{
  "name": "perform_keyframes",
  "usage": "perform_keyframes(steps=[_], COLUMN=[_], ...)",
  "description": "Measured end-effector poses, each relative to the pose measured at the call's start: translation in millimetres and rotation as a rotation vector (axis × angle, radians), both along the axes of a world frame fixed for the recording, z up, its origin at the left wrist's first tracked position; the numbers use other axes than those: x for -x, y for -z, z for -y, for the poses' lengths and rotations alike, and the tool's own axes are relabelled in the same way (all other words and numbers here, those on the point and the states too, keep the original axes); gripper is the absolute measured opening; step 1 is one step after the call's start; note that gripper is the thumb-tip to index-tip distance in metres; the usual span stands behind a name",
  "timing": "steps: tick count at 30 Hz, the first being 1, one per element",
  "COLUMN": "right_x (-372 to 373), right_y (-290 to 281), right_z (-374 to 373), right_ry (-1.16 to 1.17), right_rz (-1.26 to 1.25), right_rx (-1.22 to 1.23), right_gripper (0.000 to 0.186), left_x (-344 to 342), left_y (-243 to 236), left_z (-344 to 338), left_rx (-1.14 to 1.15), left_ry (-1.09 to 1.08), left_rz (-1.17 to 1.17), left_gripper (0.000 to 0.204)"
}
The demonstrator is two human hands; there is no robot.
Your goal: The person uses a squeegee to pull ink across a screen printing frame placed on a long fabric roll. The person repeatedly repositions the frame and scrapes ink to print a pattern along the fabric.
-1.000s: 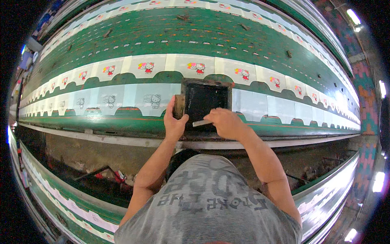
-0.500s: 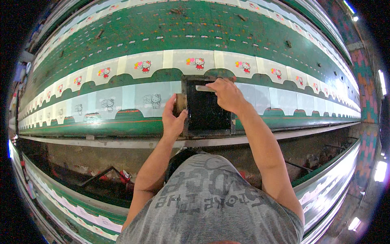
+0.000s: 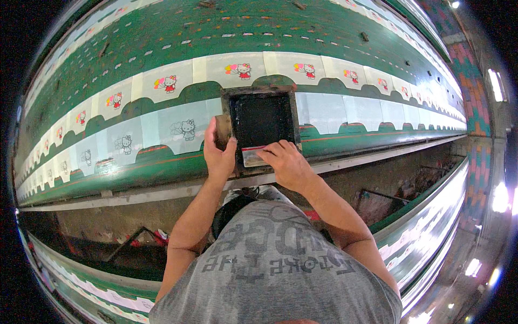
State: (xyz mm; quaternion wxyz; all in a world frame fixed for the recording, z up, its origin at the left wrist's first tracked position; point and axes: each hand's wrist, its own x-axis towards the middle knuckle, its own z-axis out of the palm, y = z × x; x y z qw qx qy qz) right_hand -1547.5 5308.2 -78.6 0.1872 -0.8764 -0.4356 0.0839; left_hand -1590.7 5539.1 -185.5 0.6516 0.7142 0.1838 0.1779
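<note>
A small screen printing frame [image 3: 295,110] with a black-inked mesh lies across the near row of fabric pieces [image 3: 162,132] on a green table. My left hand [image 3: 219,157] is closed on the brown block [image 3: 222,131] at the frame's left side, fingers behind it and thumb at its near right corner. Pinched in my right hand [image 3: 288,166] is a flat, light squeegee [image 3: 251,157] with a red edge. It sits inside the frame at the near end, the hand partly covering it. Left of the frame, the pale pieces bear dark outline figures; those to the right look plain.
Beyond the frame runs a row of pale pieces with coloured cartoon figures [image 3: 243,71]. The table's metal edge rail [image 3: 135,198] passes in front of me. Another long table [image 3: 431,216] lies behind, and a tiled floor [image 3: 475,124] at the right.
My right hand has drawn the squeegee from the far end of the mesh to the near end. The left hand keeps its hold on the frame's block. The whole view has shifted and tilted slightly.
</note>
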Motion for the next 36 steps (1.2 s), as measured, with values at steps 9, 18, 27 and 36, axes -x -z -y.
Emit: perform_keyframes(steps=[9, 18, 27, 36], right_x=[1.4, -21.2, -60.0, -82.2], right_y=[14.0, 27.8, 14.2, 10.2], right_z=[44.7, 180.7, 276.5, 262.6], right_ry=[0.068, 0.185, 0.119, -0.064], right_rz=[0.118, 0.108, 0.069, 0.158], right_rx=[-0.254, -0.382, -0.343, -0.229], right_gripper=[0.038, 0.043, 0.042, 0.043], left_x=[-9.9, -51.6, -87.4, -86.6], left_y=[-29.7, -25.2, -13.9, -16.5], left_z=[28.4, 166.2, 259.6, 257.1], left_rx=[-0.193, -0.224, -0.073, -0.002], left_ry=[-0.121, -0.131, -0.158, -0.151], left_rz=[0.019, 0.088, 0.086, 0.017], left_gripper=[0.094, 0.093, 0.097, 0.096])
